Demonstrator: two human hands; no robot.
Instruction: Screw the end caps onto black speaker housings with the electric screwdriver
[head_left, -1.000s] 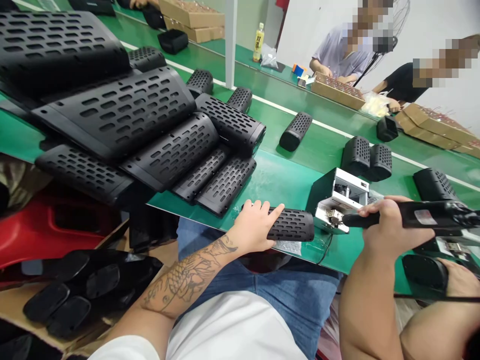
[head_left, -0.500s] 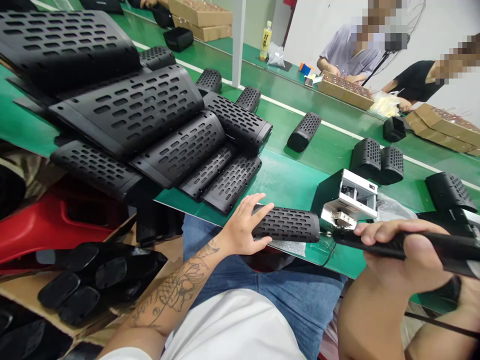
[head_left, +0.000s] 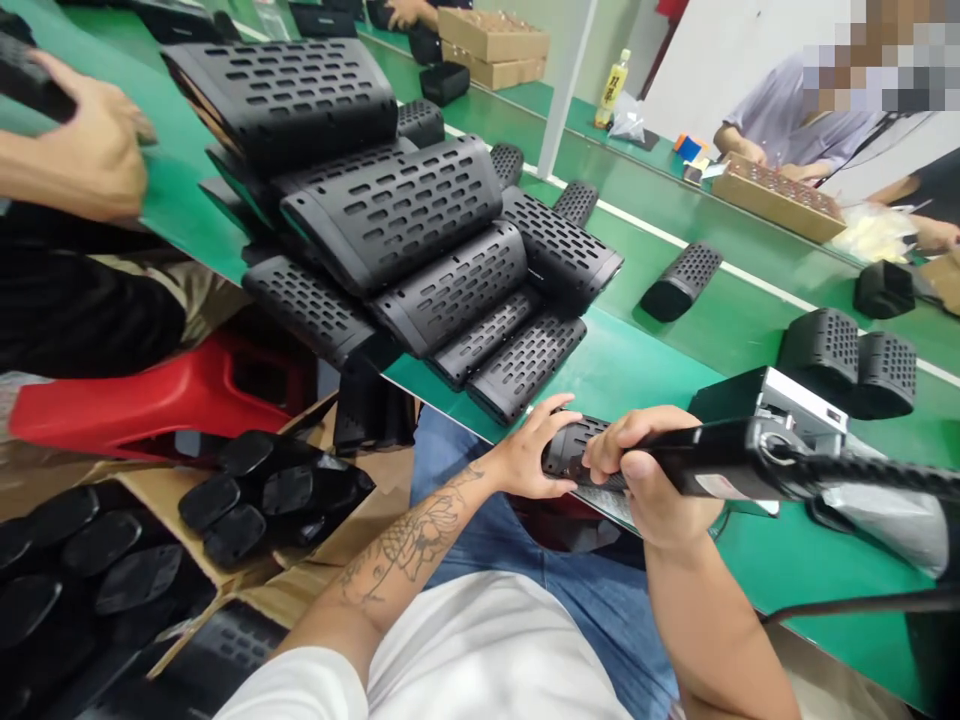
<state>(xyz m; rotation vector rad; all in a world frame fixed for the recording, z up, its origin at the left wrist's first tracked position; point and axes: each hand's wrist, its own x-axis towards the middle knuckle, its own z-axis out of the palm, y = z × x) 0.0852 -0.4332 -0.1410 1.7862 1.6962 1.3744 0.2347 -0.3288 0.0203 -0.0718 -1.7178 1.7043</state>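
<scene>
A black perforated speaker casing [head_left: 571,447] lies on the green bench edge, partly hidden by both hands. My left hand [head_left: 531,455] grips its near end with the fingers spread over the slotted surface. My right hand [head_left: 651,472] is closed around a black corded handheld tool [head_left: 724,460], and its fingers press against the casing's far end. The tool's tip is hidden behind my right hand. A black cable runs from the tool toward the right edge.
A metal bench machine [head_left: 799,405] stands just beyond the tool. A large pile of perforated casings [head_left: 397,220] sits on the green bench [head_left: 637,365]. A co-worker's hand [head_left: 90,140] is at far left. Below left are a red seat [head_left: 157,395] and a cardboard box [head_left: 247,590] of black parts.
My right hand has moved left with the tool, from beside the machine onto the casing's far end. The view has swung, and a co-worker's hand has come in at left.
</scene>
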